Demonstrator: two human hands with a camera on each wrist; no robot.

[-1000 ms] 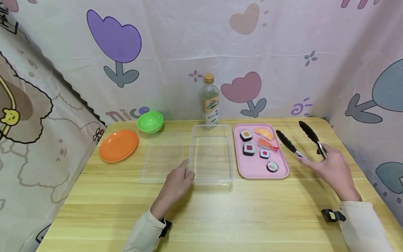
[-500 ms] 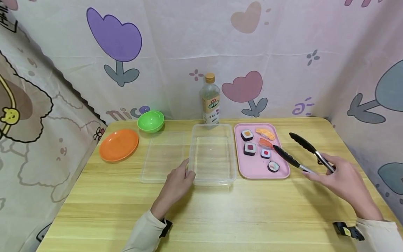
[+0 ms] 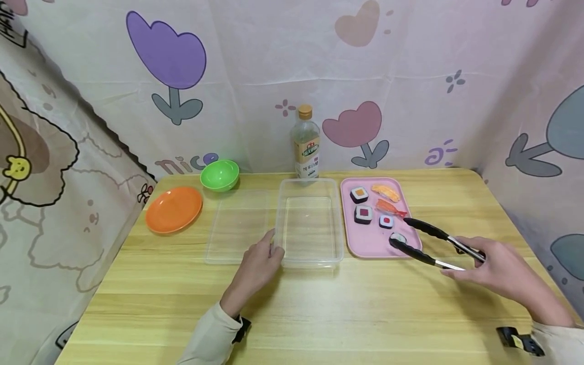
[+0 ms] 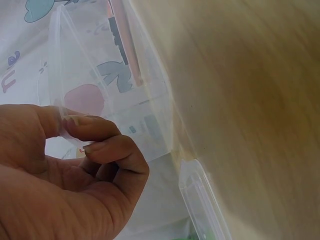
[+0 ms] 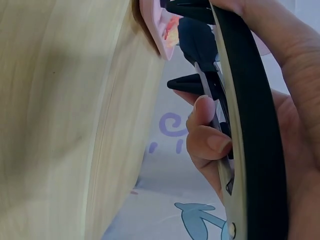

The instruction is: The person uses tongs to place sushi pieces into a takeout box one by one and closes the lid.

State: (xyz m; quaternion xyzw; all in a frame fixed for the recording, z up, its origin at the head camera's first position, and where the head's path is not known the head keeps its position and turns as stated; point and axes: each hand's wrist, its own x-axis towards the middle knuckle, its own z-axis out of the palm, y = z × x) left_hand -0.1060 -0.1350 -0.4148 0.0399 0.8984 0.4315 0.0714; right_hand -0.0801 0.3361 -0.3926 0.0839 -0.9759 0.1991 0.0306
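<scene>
My left hand [image 3: 257, 266] pinches the left rim of a clear plastic container [image 3: 310, 228]; the left wrist view shows thumb and forefinger on that rim. In my right hand [image 3: 502, 271] I grip a pair of tongs [image 3: 435, 232] with black tips and metal arms. The tong tips are spread apart over the right side of a pink tray [image 3: 367, 247]. One tip partly covers a round sushi roll [image 3: 398, 237]; the other is by the tail of a shrimp sushi [image 3: 389, 207]. Also on the tray lie a salmon-coloured sushi [image 3: 385, 192] and several rolls, including a large one [image 3: 363, 214].
A flat clear lid [image 3: 239, 225] lies left of the container. Farther left are an orange plate [image 3: 174, 210] and a green bowl [image 3: 220, 175]. A bottle with a yellow cap [image 3: 307, 147] stands behind the container, close to the patterned curtain [image 3: 255, 76].
My right hand has brought the tongs leftward and down from beside the tray to over its lower right part. The left hand keeps its place on the container rim.
</scene>
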